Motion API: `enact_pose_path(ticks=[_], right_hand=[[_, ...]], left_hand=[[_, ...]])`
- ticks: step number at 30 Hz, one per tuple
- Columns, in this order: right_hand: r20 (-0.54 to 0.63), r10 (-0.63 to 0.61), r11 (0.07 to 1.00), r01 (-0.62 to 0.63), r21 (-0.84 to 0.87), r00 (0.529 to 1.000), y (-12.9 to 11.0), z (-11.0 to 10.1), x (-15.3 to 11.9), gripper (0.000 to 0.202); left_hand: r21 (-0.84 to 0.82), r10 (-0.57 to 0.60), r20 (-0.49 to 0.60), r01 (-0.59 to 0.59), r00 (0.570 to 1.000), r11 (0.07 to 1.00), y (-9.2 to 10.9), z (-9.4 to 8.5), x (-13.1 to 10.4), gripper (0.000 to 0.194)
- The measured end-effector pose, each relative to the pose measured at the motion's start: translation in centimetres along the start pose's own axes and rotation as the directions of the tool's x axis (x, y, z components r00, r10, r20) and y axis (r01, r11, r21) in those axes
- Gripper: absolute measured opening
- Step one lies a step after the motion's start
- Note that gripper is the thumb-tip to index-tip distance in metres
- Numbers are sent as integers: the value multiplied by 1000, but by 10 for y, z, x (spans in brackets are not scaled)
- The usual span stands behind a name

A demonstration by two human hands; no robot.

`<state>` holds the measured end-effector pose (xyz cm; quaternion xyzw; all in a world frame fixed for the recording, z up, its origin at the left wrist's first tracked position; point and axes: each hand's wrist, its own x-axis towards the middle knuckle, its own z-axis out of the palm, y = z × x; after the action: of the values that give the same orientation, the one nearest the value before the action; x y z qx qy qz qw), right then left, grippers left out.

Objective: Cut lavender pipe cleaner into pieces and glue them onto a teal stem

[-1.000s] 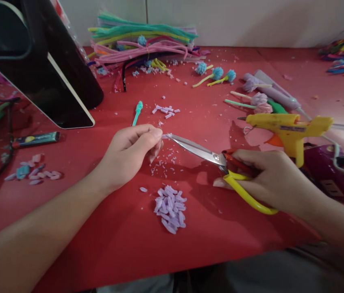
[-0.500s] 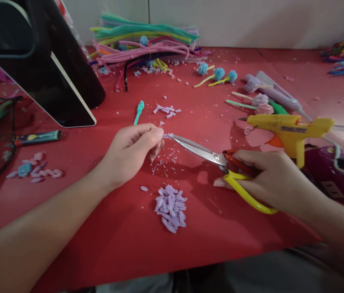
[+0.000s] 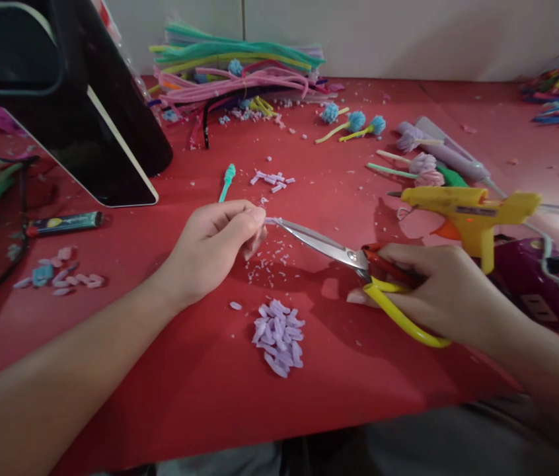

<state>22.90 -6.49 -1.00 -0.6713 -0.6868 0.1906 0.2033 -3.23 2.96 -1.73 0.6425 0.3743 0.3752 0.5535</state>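
Observation:
Between its thumb and fingertips, my left hand (image 3: 215,248) pinches a small purple piece (image 3: 270,220). The tip of the scissors (image 3: 322,244) meets that piece. My right hand (image 3: 433,284) is closed round the red and yellow handles, and the blades look nearly closed. Below the blades, tiny clippings (image 3: 272,261) are scattered on the red table (image 3: 200,396). A pile of purple petal-like pieces (image 3: 279,337) lies nearer the front edge. Behind my left hand are a green twisted stick (image 3: 228,178) and some short purple pieces (image 3: 273,178).
A black device (image 3: 106,132) stands at the left, near a lighter (image 3: 65,223) and pink and blue bits (image 3: 61,274). Pipe cleaners (image 3: 240,66) lie at the back. On the right are a yellow glue gun (image 3: 468,205), a purple power socket (image 3: 532,284) and fluffy flower heads (image 3: 423,164).
The view has shifted very slightly. Both hands and the scissors hold almost the same position as before.

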Motion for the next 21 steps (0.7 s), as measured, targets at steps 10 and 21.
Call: enact_pose_path(ticks=[10, 21], right_hand=[[-12, -7, 1000, 7, 3, 1000, 1, 1, 0, 64], [-4, 21, 1000, -21, 0, 1000, 0, 2, 2, 66]], left_hand=[[7, 5, 5, -5, 1000, 1000, 0, 1, 0, 34], [-29, 9, 22, -9, 1000, 1000, -1, -1, 1, 35]])
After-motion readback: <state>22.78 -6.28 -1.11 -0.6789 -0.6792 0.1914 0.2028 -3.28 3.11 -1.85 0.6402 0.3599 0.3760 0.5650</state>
